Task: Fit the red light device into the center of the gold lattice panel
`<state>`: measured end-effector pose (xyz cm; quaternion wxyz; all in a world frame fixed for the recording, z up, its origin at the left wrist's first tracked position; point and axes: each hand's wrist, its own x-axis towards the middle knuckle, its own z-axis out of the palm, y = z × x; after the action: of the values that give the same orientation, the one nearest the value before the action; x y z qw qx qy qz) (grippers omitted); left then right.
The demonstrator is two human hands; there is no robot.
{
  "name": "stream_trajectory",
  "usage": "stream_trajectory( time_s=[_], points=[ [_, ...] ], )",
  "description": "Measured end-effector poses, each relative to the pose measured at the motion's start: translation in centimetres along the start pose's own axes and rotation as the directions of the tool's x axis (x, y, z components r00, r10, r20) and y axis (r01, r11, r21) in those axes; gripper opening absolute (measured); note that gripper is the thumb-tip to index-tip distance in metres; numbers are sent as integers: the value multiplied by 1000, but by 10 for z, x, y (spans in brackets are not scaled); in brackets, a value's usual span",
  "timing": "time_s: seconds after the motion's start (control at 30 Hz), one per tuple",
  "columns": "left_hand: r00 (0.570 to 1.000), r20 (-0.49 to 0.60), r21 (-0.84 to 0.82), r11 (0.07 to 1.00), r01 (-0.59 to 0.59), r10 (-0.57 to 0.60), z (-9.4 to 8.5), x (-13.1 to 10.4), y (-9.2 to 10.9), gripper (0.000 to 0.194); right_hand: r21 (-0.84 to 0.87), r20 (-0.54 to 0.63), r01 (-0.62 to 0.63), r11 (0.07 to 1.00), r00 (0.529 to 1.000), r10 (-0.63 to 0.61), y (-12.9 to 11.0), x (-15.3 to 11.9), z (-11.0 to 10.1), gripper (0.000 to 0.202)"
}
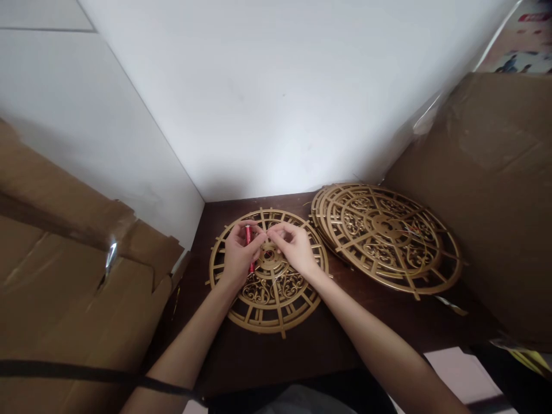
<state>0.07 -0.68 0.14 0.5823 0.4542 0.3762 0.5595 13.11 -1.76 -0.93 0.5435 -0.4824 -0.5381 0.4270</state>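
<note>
My left hand (242,248) is closed over the middle of a gold openwork disc (276,329), with a slim red rod-shaped tool (248,234) held upright-slanted in it. Fingers cover the middle of the tool, so its exact kind does not show. Beside it, my right hand (295,246) has thumb and forefinger pinched, almost meeting the left fingertips. Whatever sits in that pinch is too small to make out. The disc lies flat and looks like an ornate clock face with numeral bars and scrolls; thin wire-like strands show near its centre.
Several similar gold discs (390,230) are stacked at the right on the dark brown table (276,368). Cardboard boxes stand at the left (64,287) and right (487,190). A white wall (276,103) rises behind. A black cord (99,372) crosses the lower left.
</note>
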Motion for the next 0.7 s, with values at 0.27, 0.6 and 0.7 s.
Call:
stream_trajectory(
  time_s=[0.27, 0.6, 0.7],
  points=[
    [1000, -29, -33, 999, 6, -7, 1, 0, 0, 30, 31, -67, -8, 999, 998, 10, 2, 2, -1, 21],
    [1000, -23, -18, 1000, 13, -13, 0, 1, 0, 31, -52, 0, 49, 997, 999, -49, -2, 0, -1, 20],
    [1000, -19, -7, 1000, 17, -17, 0, 0, 0, 30, -38, -6, 43, 998, 999, -43, -2, 0, -1, 20]
  ],
)
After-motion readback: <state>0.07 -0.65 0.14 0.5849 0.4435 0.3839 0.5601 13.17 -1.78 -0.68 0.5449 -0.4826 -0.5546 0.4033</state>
